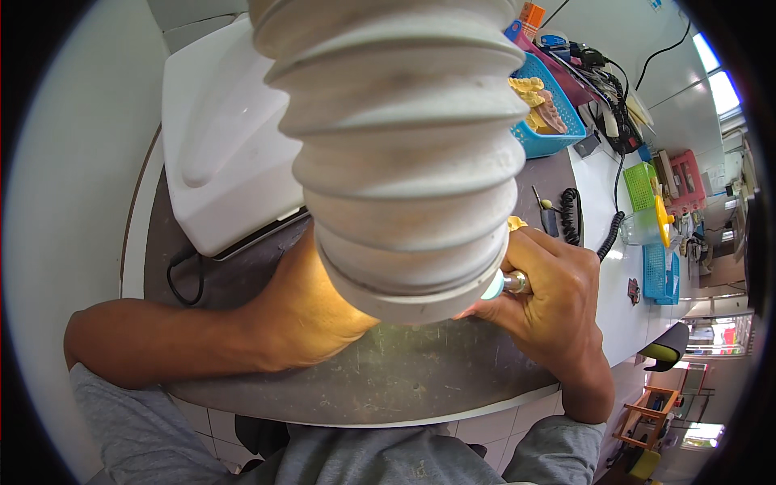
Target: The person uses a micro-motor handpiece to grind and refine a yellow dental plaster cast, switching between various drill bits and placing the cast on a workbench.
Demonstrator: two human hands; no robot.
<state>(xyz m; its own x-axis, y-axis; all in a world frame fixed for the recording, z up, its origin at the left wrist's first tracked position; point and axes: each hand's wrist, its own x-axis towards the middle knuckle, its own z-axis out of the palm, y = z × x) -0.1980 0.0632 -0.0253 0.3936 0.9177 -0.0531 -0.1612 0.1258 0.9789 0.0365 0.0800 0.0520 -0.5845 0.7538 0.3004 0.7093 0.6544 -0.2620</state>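
A ribbed white extraction hose (404,162) hangs down over the middle and hides much of what lies under it. My left hand (323,299) reaches in beneath the hose from the left, lit yellow. Its fingers and whatever they may hold are hidden. On the other side, my right hand (554,279) is closed around a slim metal handpiece (515,282) with a pale teal part, its end pointing left under the hose rim. A small yellow piece (516,223), like a plaster cast, shows just beyond the right hand's knuckles.
A white moulded housing (234,137) stands at the far left on the dark worktop (404,380). Far right, a blue basket (558,141) holds yellow and pink dental casts (537,105). A black coiled cord (571,217) lies beyond my right hand. More baskets and tangled cables line the right.
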